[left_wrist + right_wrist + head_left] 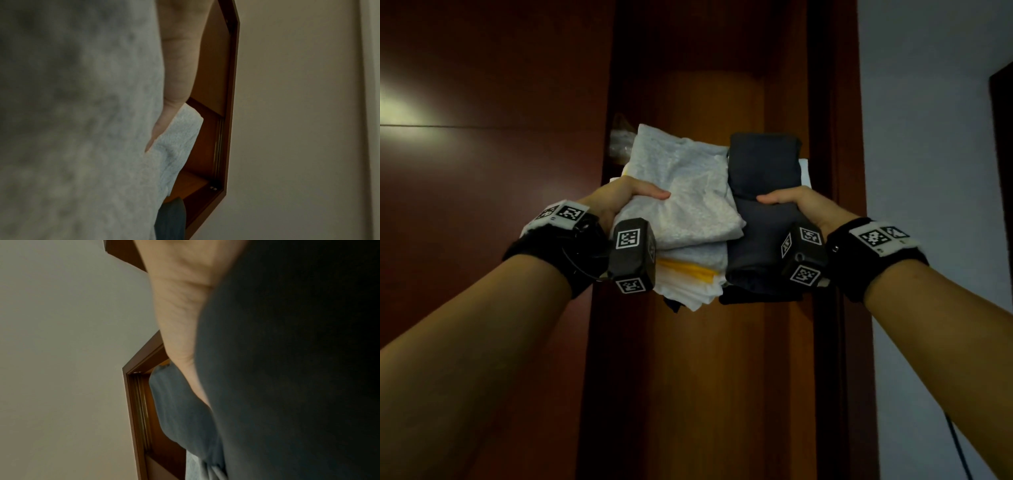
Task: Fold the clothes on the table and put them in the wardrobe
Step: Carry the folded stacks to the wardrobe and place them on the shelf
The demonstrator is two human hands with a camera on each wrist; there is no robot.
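Both hands carry folded clothes up to the wardrobe (pixel 709 102): the left hand (pixel 619 202) clamps the grey stack (pixel 688 192), the right hand (pixel 801 205) the dark stack (pixel 760 219), thumbs on top to steady them. The shelf is probably behind.

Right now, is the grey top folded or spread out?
Folded. The grey top shows layered edges atop a light pile, with the left hand gripping its near side.
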